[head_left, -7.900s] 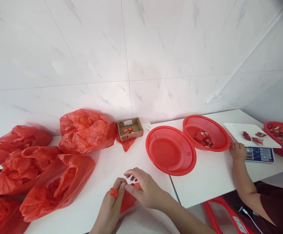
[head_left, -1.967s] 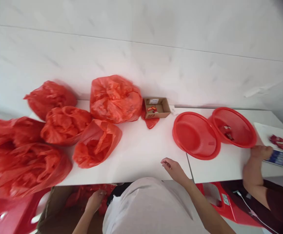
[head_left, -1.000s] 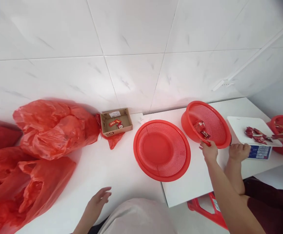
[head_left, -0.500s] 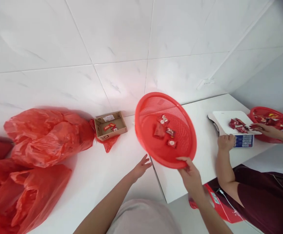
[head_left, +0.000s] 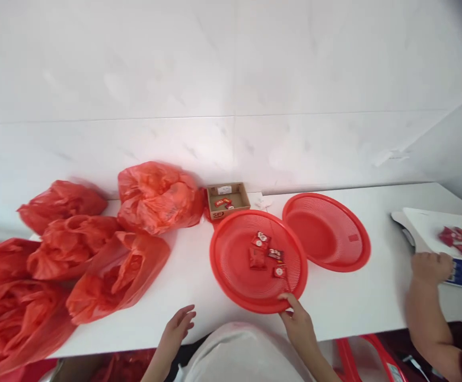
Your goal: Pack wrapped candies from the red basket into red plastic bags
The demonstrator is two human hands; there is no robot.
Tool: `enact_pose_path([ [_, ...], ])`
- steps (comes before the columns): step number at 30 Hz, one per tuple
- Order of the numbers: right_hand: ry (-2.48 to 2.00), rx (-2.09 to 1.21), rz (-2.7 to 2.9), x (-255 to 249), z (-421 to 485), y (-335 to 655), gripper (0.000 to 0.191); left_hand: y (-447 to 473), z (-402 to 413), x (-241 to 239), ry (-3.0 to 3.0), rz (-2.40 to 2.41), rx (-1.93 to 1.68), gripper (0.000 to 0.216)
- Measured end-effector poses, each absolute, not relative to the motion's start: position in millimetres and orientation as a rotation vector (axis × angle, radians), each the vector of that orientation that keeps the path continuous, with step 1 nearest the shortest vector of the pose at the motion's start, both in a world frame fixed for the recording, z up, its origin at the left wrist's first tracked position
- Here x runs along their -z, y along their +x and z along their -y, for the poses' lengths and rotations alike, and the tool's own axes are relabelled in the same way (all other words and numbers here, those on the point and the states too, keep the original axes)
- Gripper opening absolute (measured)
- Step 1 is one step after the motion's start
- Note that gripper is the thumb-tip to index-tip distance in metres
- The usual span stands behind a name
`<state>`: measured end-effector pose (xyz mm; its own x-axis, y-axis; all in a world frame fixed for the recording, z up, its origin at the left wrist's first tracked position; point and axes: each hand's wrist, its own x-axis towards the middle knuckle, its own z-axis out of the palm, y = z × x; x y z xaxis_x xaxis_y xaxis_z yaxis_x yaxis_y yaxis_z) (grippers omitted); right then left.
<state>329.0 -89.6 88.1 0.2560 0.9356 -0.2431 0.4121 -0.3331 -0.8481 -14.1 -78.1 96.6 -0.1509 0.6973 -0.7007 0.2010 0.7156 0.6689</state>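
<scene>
In front of me is a round red plastic basket [head_left: 234, 281] with mesh sides. Several small red wrapped candies [head_left: 257, 258] lie on its bottom. My right hand [head_left: 299, 324] grips the near right rim, thumb over the edge. Left of the basket, my left hand [head_left: 178, 327] hovers near the table's front, fingers apart and holding nothing. A second red basket [head_left: 314, 233] stands just behind and to the right, its left edge partly hidden by the one I hold.
Several red plastic bags [head_left: 157, 199] fill the table's left side. A small cardboard box [head_left: 231, 211] with red packets sits by the wall. At the right, another person's hand [head_left: 432, 267] touches a white scale [head_left: 426, 225] bearing red packets. A red stool [head_left: 368, 355] stands below.
My view has swung left. The basket in my right hand has gone from tilted to nearly level and lower. A second red basket now shows behind it. My left hand is farther from the rim.
</scene>
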Motion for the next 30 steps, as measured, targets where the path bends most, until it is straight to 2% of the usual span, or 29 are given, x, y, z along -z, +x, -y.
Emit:
enact_pose_path([
  [3, -2.082, -0.870, 1.309, -68.8, 89.7, 335.0, 0.039, -50.2, 89.3, -110.2, 0.722, -1.759, -0.637, 0.065],
  [6, -2.308, -0.841, 1.390, -65.0, 84.9, 341.3, 0.053, -89.9, 88.8, -139.2, 0.887, -1.883, -0.813, 0.055],
  [10, -2.305, -1.210, 1.414, -79.4, 81.4, 337.3, 0.065, -145.8, 74.8, -180.9, 1.105, -2.214, -0.999, 0.044],
  [13, -2.138, -1.384, 1.369, -97.0, 83.1, 314.7, 0.072, -171.9, 49.0, -187.3, 1.214, -2.405, -0.934, 0.042],
  [17, -1.913, -1.399, 1.416, -117.6, 80.2, 266.3, 0.061, -176.5, 0.0, -165.6, 1.283, -2.424, -0.734, 0.050],
  [19, -1.802, -1.382, 1.475, -124.6, 75.4, 245.2, 0.050, -177.7, -20.0, -164.1, 1.266, -2.434, -0.647, 0.036],
  [21, -1.727, -1.356, 1.541, -130.9, 69.1, 231.1, 0.042, -186.9, -30.6, -180.0, 1.247, -2.460, -0.605, 0.022],
  [24, -1.688, -1.338, 1.595, -142.8, 56.5, 221.2, 0.037, -211.8, -25.4, -228.1, 1.217, -2.539, -0.658, 0.031],
  [26, -1.664, -1.365, 1.581, -154.1, 45.4, 216.6, 0.037, -221.1, -11.8, -258.8, 1.032, -2.523, -0.864, 0.036],
  [28, -1.591, -1.432, 1.545, -168.1, 33.0, 208.4, 0.038, -212.6, 2.8, -275.6, 0.718, -2.206, -1.272, 0.035],
  [30, -1.490, -1.502, 1.511, -183.5, 21.1, 193.9, 0.039, -184.2, 13.6, -275.5, 0.406, -1.863, -1.474, 0.032],
])
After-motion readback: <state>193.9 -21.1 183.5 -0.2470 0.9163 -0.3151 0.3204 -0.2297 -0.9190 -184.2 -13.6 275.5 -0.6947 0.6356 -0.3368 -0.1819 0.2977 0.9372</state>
